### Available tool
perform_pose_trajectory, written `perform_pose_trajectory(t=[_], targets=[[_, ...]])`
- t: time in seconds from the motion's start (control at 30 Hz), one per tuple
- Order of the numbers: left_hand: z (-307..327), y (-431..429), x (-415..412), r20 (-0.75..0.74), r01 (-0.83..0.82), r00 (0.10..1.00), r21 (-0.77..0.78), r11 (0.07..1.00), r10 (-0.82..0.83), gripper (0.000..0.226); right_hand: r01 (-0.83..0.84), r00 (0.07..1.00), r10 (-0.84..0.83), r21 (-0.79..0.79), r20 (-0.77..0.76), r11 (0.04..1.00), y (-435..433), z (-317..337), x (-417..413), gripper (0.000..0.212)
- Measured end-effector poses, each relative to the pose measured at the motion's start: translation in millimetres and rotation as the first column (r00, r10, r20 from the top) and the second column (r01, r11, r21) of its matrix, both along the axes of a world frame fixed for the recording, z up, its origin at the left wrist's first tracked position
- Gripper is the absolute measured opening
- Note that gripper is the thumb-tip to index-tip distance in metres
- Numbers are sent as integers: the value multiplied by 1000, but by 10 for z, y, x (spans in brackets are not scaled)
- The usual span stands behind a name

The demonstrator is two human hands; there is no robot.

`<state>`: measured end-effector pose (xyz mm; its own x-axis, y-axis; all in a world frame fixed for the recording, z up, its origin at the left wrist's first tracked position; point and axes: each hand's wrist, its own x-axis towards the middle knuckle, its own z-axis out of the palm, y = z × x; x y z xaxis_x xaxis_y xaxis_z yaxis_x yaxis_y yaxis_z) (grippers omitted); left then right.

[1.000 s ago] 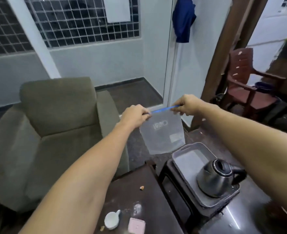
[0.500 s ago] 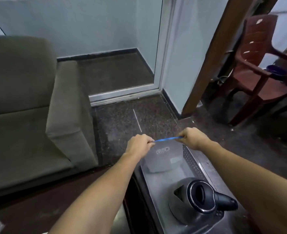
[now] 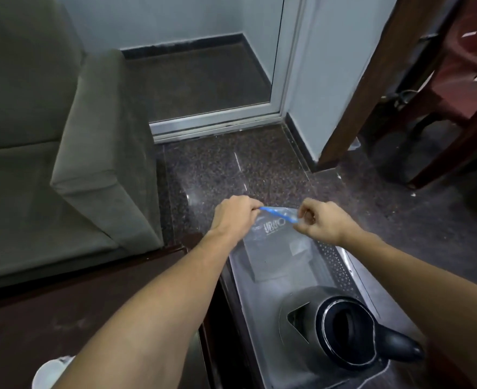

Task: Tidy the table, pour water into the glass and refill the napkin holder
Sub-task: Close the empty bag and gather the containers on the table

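A clear plastic zip bag point(image 3: 276, 248) with a blue seal strip and printed lettering hangs over the far end of a metal tray point(image 3: 341, 265). My left hand point(image 3: 236, 216) pinches the left end of the blue strip. My right hand point(image 3: 320, 220) pinches the right end. The bag's lower part rests on the tray floor. A steel kettle point(image 3: 332, 335) with a black lid and black handle stands in the tray's near end.
The tray sits on a dark stand beside a dark wooden table point(image 3: 63, 313). A white cup point(image 3: 50, 373) shows at the table's near edge. A grey-green armchair point(image 3: 49, 153) stands to the left, a brown plastic chair point(image 3: 462, 88) at the right.
Both hands have lowered the bag from mid-air down onto the tray. The hands have come closer together, so the blue strip now bows. The view has tilted downward.
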<state>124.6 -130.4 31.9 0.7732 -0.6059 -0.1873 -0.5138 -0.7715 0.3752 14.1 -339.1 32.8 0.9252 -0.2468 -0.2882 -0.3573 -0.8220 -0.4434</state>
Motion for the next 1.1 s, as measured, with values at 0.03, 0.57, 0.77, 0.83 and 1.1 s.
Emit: perform_pose_trajectory(t=[0.03, 0.57, 0.77, 0.83, 1.1], targets=[[-4, 8, 3, 8, -7, 1000, -6, 1000, 7, 27, 42, 995, -38, -37, 92, 998, -14, -44, -16, 27], [-138, -4, 25, 44, 33, 999, -29, 999, -31, 21, 187, 870, 218, 704, -443, 685, 228, -561, 133, 44], [-170, -11, 74, 62, 81, 995, -72, 994, -76, 25, 294, 876, 133, 733, -463, 614, 223, -869, 354, 29], [-198, -11, 80, 72, 95, 993, -80, 992, -90, 26, 308, 880, 120, 743, -460, 594, 233, -949, 351, 31], [-298, 62, 36, 73, 121, 991, -94, 988, -114, 26, 347, 882, 91, 770, -462, 535, 274, -1099, 309, 30]])
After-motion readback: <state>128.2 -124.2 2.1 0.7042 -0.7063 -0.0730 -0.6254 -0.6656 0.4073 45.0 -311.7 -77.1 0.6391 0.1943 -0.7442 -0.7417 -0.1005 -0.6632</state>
